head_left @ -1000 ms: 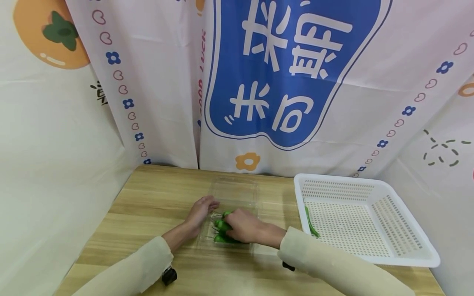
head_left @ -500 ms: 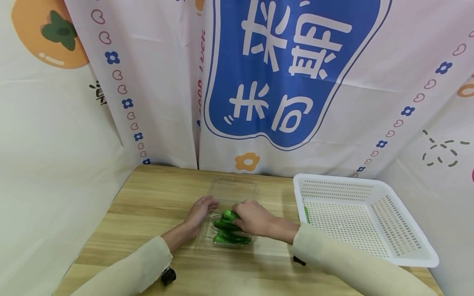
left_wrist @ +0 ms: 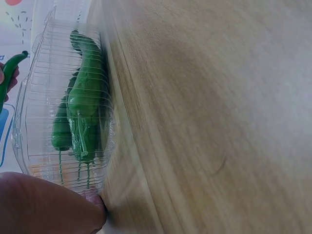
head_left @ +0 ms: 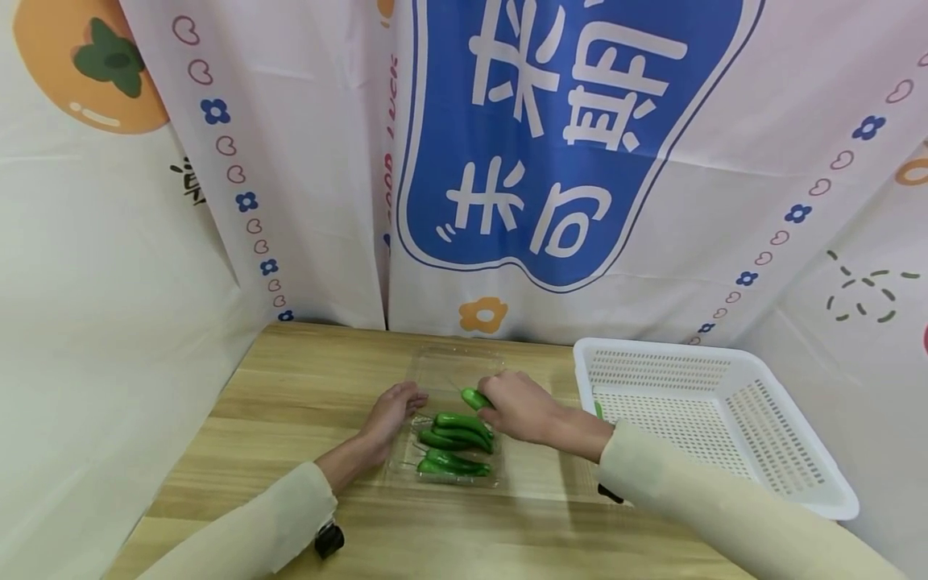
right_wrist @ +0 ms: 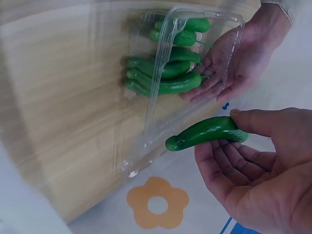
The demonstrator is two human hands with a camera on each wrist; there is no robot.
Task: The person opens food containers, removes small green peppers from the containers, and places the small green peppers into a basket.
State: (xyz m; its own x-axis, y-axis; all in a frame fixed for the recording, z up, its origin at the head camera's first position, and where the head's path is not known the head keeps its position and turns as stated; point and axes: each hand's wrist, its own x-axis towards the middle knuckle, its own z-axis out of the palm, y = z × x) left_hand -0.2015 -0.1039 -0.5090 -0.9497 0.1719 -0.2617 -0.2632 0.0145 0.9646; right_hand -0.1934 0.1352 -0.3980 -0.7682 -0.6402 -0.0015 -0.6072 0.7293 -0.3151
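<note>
My right hand [head_left: 524,407] pinches a green chili pepper [right_wrist: 207,132] between thumb and fingers, raised above the far side of a clear plastic box [head_left: 395,481]. Inside the box several more green peppers [head_left: 451,465] lie side by side, stems pointing left. Against the box's left end rests my left hand [head_left: 387,420]; the right wrist view shows its fingers [right_wrist: 207,80] extended along the clear wall. The box's lid [head_left: 458,366] stands open towards the back.
A white perforated basket [head_left: 732,354] stands to the right, with a bit of a green pepper [head_left: 598,410] showing at its left wall; my right sleeve hides part of it. A printed curtain [head_left: 326,201] hangs behind the wooden table [head_left: 290,387].
My right hand has risen out of the box, away and to the right, bringing one pepper with it. The peppers left inside are uncovered. My left hand has stayed in place.
</note>
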